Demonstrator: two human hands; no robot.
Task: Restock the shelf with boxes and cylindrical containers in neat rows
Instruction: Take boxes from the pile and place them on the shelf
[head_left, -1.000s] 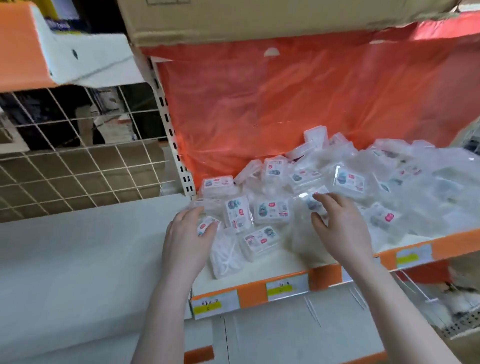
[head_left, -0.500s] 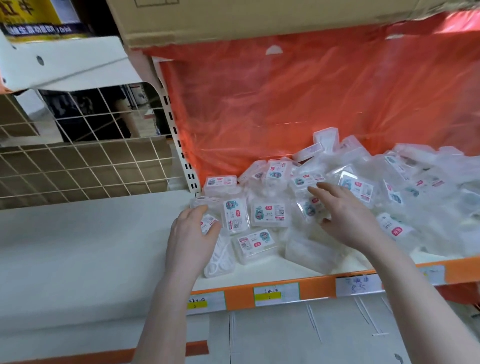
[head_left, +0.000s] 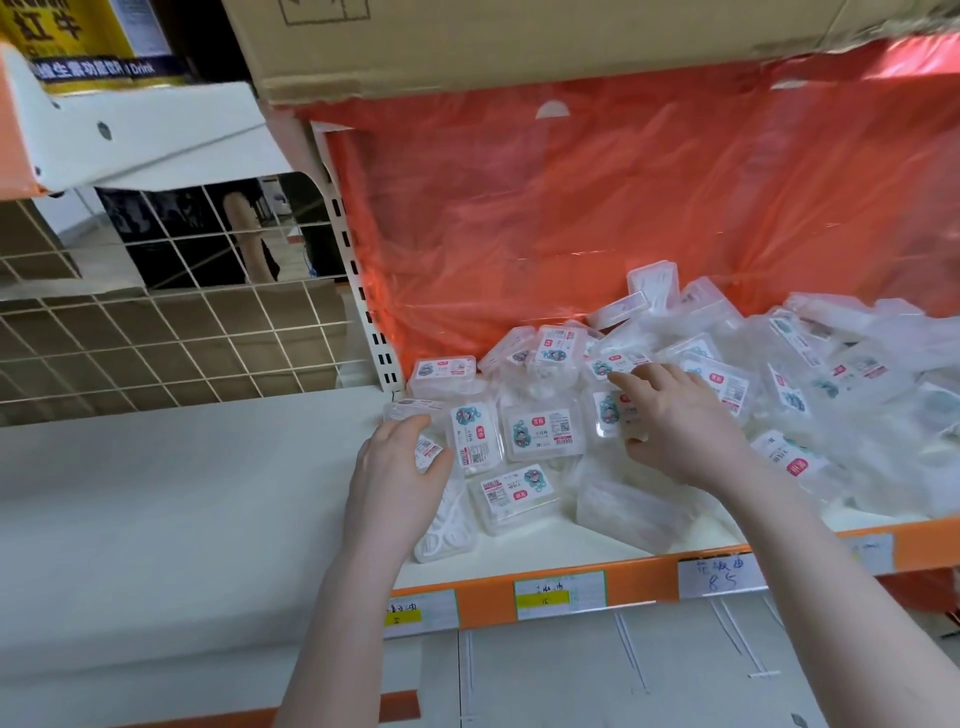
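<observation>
A loose heap of small clear plastic boxes (head_left: 540, 434) with white labels lies on the white shelf (head_left: 519, 553), piled higher toward the right. My left hand (head_left: 400, 478) curls its fingers round one clear box (head_left: 428, 449) at the heap's left edge. My right hand (head_left: 680, 426) lies flat on the boxes in the middle of the heap, fingers stretched out and touching a labelled box (head_left: 610, 415). Another clear box (head_left: 447, 530) shows white picks inside, partly under my left wrist.
An orange plastic sheet (head_left: 623, 208) backs the shelf. A cardboard box (head_left: 467, 47) sits overhead. The shelf's orange front rail (head_left: 639, 577) carries price tags. Left of the upright (head_left: 363, 291) are a bare white shelf (head_left: 182, 493) and a wire grid (head_left: 156, 338).
The view has tilted up and closed in. My right hand has slid left and further back over the heap. My left hand has stayed on its box at the left edge.
</observation>
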